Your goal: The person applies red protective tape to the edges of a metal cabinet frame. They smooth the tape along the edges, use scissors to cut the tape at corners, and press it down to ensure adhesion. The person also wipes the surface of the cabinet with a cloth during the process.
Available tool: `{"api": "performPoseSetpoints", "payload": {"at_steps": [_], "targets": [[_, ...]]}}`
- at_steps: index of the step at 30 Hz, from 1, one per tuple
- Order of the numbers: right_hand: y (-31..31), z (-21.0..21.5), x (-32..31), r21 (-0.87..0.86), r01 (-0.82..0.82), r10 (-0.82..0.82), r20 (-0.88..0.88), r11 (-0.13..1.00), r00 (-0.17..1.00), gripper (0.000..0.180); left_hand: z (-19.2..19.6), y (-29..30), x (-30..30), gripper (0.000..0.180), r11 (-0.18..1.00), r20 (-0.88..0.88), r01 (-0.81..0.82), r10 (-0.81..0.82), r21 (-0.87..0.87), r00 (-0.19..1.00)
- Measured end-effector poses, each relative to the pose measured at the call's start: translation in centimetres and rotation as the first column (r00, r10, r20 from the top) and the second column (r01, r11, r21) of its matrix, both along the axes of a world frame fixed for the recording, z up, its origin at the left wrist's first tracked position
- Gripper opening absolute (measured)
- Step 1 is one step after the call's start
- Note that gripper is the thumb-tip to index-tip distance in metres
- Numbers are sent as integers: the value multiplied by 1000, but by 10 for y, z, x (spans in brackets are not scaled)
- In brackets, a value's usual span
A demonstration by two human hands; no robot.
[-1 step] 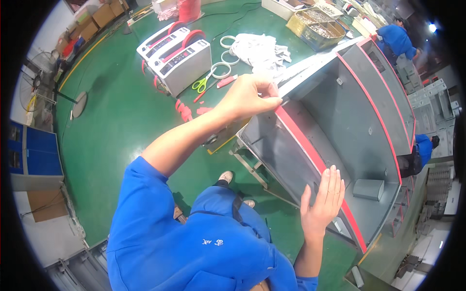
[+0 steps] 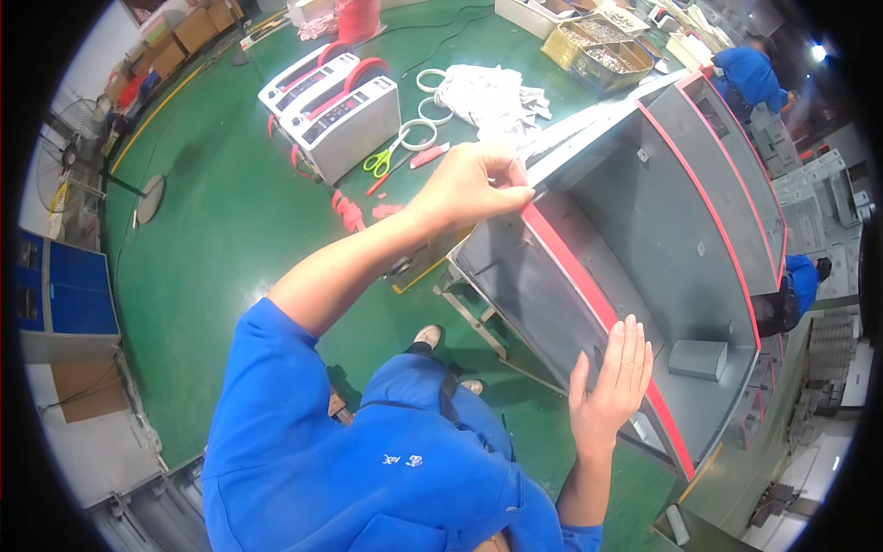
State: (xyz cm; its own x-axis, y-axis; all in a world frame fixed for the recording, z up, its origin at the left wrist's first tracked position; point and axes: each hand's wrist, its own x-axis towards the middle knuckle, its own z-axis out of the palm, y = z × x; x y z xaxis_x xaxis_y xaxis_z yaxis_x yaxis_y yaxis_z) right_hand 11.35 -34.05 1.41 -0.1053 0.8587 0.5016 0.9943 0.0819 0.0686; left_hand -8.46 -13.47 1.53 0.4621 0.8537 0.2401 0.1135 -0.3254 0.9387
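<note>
A strip of red tape [image 2: 575, 265] runs along the near edge of a grey metal cabinet [image 2: 644, 202], which lies with its hollow inside facing up. At the strip's far end, by the cabinet's corner, my left hand [image 2: 478, 184] is pinched closed on the tape. My right hand [image 2: 612, 382] rests on the strip further along the same edge, its fingers straight and together, holding nothing. Part of the tape is hidden under that hand. Inside the cabinet is a small grey box-shaped piece [image 2: 697, 360].
Two white machines with red tape rolls [image 2: 345, 120] stand beyond my left arm. Near them are green-handled scissors [image 2: 379, 163], white rings and white cloths [image 2: 492, 97]. Parts bins [image 2: 598, 55] sit at the back. Two people in blue [image 2: 750, 74] work at right. A fan [image 2: 152, 198] stands left.
</note>
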Motion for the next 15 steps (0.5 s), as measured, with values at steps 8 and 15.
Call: {"api": "performPoseSetpoints", "payload": {"at_steps": [8,15], "targets": [[1,-2,-2,-12,24,-24,-2,1000,1000,46,-2,-2,1,9,975,-43,-29,40,218,998],[4,0,-13,-53,97,-99,-43,994,994,49,-1,-5,0,17,985,-91,-47,63,167,994]]}}
